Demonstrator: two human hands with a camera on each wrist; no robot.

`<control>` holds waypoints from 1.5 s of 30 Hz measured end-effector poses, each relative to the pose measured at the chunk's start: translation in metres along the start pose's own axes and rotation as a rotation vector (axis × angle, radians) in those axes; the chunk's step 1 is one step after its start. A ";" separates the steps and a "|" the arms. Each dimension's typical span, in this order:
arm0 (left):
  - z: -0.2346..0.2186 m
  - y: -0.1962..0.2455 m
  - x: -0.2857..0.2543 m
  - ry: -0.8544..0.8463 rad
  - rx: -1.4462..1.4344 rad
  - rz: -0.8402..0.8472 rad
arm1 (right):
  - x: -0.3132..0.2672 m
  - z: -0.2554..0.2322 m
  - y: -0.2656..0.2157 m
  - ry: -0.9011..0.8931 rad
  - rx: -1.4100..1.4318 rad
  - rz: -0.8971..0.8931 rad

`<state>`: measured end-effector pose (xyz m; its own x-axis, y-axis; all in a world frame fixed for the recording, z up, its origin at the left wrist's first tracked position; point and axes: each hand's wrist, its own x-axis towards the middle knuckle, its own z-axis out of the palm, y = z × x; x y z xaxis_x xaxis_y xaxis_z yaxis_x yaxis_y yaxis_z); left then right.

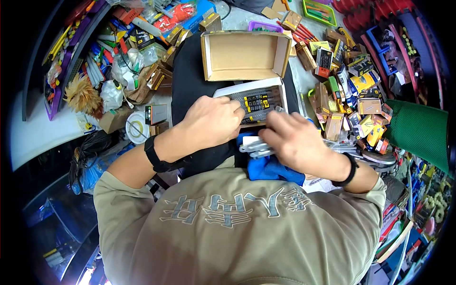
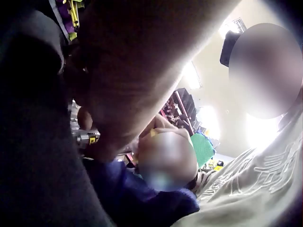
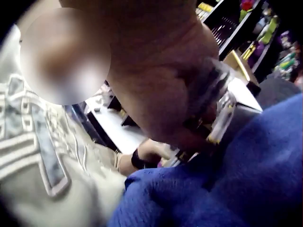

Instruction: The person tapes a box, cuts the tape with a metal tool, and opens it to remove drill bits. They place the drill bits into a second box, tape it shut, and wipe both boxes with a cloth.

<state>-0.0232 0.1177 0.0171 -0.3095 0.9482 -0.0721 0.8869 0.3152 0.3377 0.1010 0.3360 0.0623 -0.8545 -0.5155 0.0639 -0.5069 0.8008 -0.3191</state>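
An open cardboard box [image 1: 223,90] with a white inner wall sits on the person's lap. Inside it lie rows of slim clear packs [image 1: 259,102] with black and yellow labels. The left hand [image 1: 213,121] is at the box's near left side, fingers bent over the packs; I cannot tell whether it pinches one. Above the box's near right corner, the right hand [image 1: 297,140] holds a clear plastic pack [image 3: 222,118] in its curled fingers. Several silver, rod-like pieces in clear wrapping [image 1: 256,149] show beneath its palm, over a blue cloth [image 1: 270,170].
The box's raised lid [image 1: 244,54] stands behind it. Small boxes [image 1: 361,104] are heaped at the right, beside a green mesh sheet [image 1: 418,133]. Plastic bags [image 1: 114,95], tools and a bristly brush [image 1: 83,95] crowd the left. A white round container [image 1: 137,127] stands near the left arm.
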 end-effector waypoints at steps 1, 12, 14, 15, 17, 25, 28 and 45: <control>0.002 0.000 -0.003 0.023 -0.004 0.040 | -0.001 -0.012 0.005 -0.008 0.150 0.039; -0.020 -0.006 0.008 -0.210 -0.315 -0.008 | -0.026 -0.025 0.050 0.389 1.295 0.499; -0.042 -0.012 0.003 -0.496 -0.623 -0.051 | -0.027 -0.020 0.049 0.471 1.450 0.562; -0.050 -0.015 -0.002 -0.500 -0.623 -0.051 | -0.026 -0.020 0.044 0.539 1.501 0.627; -0.062 -0.022 -0.017 -0.582 -1.133 -0.175 | -0.027 -0.021 0.046 0.579 1.555 0.648; -0.023 -0.022 -0.059 -0.562 -1.407 -0.154 | -0.029 0.000 0.011 0.113 0.967 0.232; -0.017 -0.015 -0.056 -0.624 -1.112 -0.036 | -0.020 0.021 -0.007 -0.032 0.812 0.007; -0.017 0.034 -0.044 -0.494 -0.762 -0.081 | -0.017 0.023 0.017 0.324 0.378 0.135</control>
<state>0.0149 0.0861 0.0482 -0.0238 0.8890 -0.4573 0.3478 0.4362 0.8299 0.1099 0.3511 0.0344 -0.9312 -0.2458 0.2693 -0.3643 0.6569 -0.6601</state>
